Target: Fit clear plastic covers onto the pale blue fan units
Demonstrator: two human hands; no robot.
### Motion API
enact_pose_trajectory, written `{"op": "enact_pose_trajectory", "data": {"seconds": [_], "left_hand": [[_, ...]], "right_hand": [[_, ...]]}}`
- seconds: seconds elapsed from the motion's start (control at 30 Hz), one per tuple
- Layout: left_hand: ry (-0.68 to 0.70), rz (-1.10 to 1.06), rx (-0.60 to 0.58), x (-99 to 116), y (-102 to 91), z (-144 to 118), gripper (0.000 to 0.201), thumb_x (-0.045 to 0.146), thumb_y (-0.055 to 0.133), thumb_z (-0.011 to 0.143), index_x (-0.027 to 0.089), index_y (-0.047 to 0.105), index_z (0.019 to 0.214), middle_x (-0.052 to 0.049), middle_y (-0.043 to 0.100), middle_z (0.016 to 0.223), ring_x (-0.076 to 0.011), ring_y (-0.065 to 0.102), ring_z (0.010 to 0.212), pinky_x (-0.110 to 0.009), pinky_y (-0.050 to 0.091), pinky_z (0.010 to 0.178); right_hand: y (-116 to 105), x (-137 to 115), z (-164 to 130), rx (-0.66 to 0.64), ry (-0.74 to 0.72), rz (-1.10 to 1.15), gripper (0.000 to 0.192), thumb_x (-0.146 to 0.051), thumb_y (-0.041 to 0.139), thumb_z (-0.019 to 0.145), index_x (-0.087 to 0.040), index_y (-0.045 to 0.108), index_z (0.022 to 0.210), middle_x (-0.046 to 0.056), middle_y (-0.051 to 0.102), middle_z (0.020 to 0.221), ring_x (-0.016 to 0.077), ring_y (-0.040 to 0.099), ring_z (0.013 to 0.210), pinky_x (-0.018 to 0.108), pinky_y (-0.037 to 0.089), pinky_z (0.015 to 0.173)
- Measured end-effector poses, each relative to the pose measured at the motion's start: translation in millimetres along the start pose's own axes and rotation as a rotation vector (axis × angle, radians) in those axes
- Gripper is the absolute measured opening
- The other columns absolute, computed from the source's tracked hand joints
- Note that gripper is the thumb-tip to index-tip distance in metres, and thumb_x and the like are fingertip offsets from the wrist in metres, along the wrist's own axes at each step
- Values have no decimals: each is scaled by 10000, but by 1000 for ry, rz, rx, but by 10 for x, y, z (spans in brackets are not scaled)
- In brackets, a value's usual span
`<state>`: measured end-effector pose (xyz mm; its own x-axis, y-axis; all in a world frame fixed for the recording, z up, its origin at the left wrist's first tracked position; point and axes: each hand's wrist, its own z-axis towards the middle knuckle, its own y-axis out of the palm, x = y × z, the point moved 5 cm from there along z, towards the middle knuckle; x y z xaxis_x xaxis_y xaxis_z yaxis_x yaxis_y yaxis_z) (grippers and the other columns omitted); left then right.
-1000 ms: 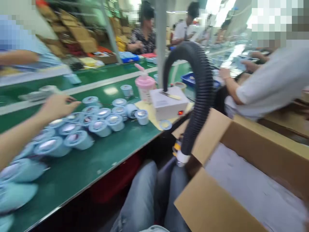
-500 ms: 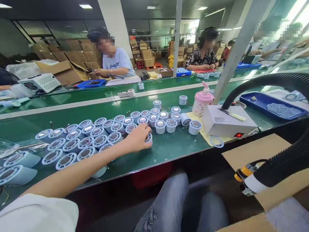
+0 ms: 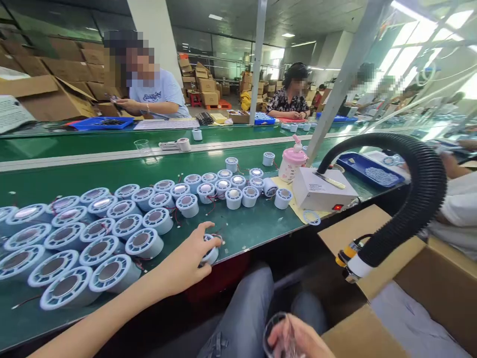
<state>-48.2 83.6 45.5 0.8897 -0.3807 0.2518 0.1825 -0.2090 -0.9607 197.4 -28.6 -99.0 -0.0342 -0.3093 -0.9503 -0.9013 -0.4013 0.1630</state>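
My left hand [image 3: 186, 261] grips one pale blue round part [image 3: 210, 253] with thin wires, near the front edge of the green belt [image 3: 112, 171]. Just left of it lie several more of the same round parts [image 3: 112, 223] in rows. At the bottom of the view my right hand [image 3: 298, 340] holds a clear ring-shaped piece [image 3: 278, 340] above my lap.
A white box with a red light [image 3: 322, 190], a pink pump bottle [image 3: 292, 164] and a black corrugated hose [image 3: 417, 199] stand to the right. An open cardboard box [image 3: 428, 293] sits at lower right. Other people work across the belt and at far right.
My left hand has drawn one round part out of the cluster toward the belt's front edge. My right hand with the clear ring has come into view. The camera turned left and steadied.
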Motion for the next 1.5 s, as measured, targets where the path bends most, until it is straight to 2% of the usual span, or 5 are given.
{"op": "enact_pose_trajectory", "data": {"seconds": [0.23,0.5,0.8,1.07,1.5], "left_hand": [[-347,92,100,-135,-55,122,504,531,403,848,91,523,1063,-197,605,1022,-393,617,940,-466,494,724],[-126,-1442,-614,581,632,-8,427,543,510,742,168,547,944,-27,572,803,-115,511,563,-206,417,421],[40,-1030,-398,733,654,32,390,537,540,832,167,634,910,-7,582,807,-99,497,637,-163,384,457],[-225,-1334,-950,785,1107,-31,904,930,193,655,153,592,887,-3,543,636,-64,351,357,-177,181,284],[318,-818,-87,802,590,-45,592,516,810,606,235,638,1098,-50,583,1013,-195,560,892,-316,462,809]], "right_hand": [[-44,-747,44,42,-209,-33,424,-592,487,892,-231,646,1046,99,574,1111,249,616,958,398,494,852],[243,-1042,-45,298,-658,-1165,532,-236,549,894,-298,446,1411,164,400,1366,348,491,1185,523,496,907],[118,-1076,-176,312,-520,-1232,205,-163,628,832,-204,676,1027,137,441,1362,293,542,1104,435,551,857],[250,-1055,-160,254,-556,-1504,472,-121,612,804,-253,599,1257,162,452,1396,338,536,1039,487,535,788],[121,-1005,-113,211,-218,-618,259,-333,536,929,-198,624,725,82,534,1147,226,593,1018,356,497,862]]}}
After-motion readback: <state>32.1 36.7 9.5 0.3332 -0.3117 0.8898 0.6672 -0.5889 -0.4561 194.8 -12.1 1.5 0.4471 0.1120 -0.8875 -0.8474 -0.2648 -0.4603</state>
